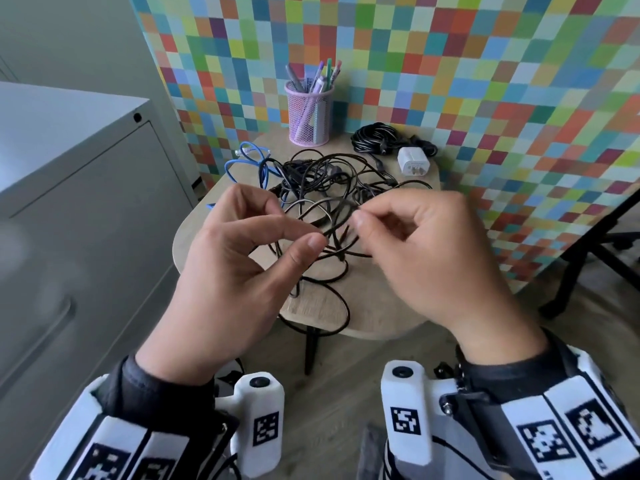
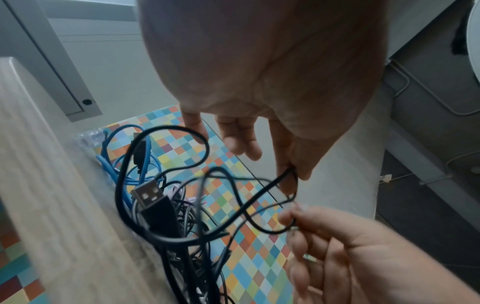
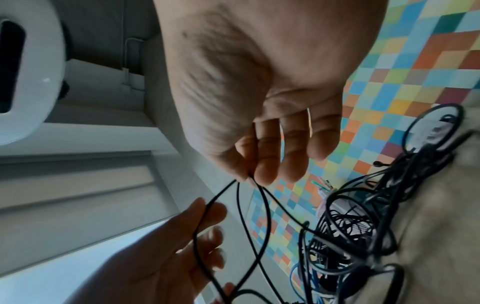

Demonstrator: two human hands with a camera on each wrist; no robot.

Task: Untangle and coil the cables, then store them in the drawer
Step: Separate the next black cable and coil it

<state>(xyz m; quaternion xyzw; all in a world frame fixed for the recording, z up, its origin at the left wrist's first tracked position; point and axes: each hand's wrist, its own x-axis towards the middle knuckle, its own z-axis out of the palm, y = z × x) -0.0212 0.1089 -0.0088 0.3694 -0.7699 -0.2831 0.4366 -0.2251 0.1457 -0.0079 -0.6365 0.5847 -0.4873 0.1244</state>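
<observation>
Barely begun — left hand (image 1: 242,251) and right hand (image 1: 426,244) each pinching a thin black cable (image 1: 332,233) lifted over the tangled heap (image 1: 329,181) on the small table (image 1: 388,306), nothing freed, coiled or stored — cabinet drawers (image 1: 69,258) shut.

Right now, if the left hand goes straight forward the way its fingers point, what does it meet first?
Probably the black cables tangled on the table. The left hand points up and right in the head view, pinching a strand of that tangle. The right hand sits close beside that line, but depth is unclear.
</observation>
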